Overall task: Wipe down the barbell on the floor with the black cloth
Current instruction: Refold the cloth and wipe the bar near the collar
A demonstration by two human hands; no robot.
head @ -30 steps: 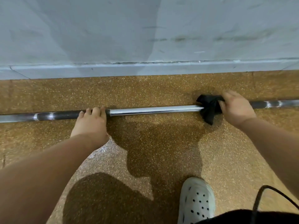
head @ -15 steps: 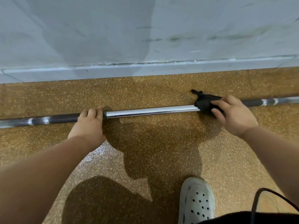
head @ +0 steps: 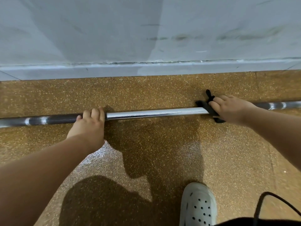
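Now you have one barbell (head: 154, 112) lying on the speckled brown floor (head: 162, 152), running left to right in front of you and roughly parallel to the grey wall (head: 114, 30) and its low baseboard (head: 146, 69). Both of your hands are on it. Your left hand (head: 88, 123) sits over the dark knurled section, its fingers (head: 94, 113) pressed together and curled over the top of the bar, right where the dark part meets the shiny chrome middle. Your right hand (head: 231, 110) is well apart from it, at the far end of that chrome stretch, with the one black cloth (head: 210, 108) wrapped around the bar beneath it. The fingers of that hand are closed down on the cloth, pinching it against the bar; one loose end of the cloth sticks up past your knuckles toward the wall, another pokes out below your palm on the floor. One white perforated clog (head: 197, 206) shows at the bottom edge, and one black cable (head: 267, 198) loops just right of it. Two bare forearms cast dark shadows across the floor.
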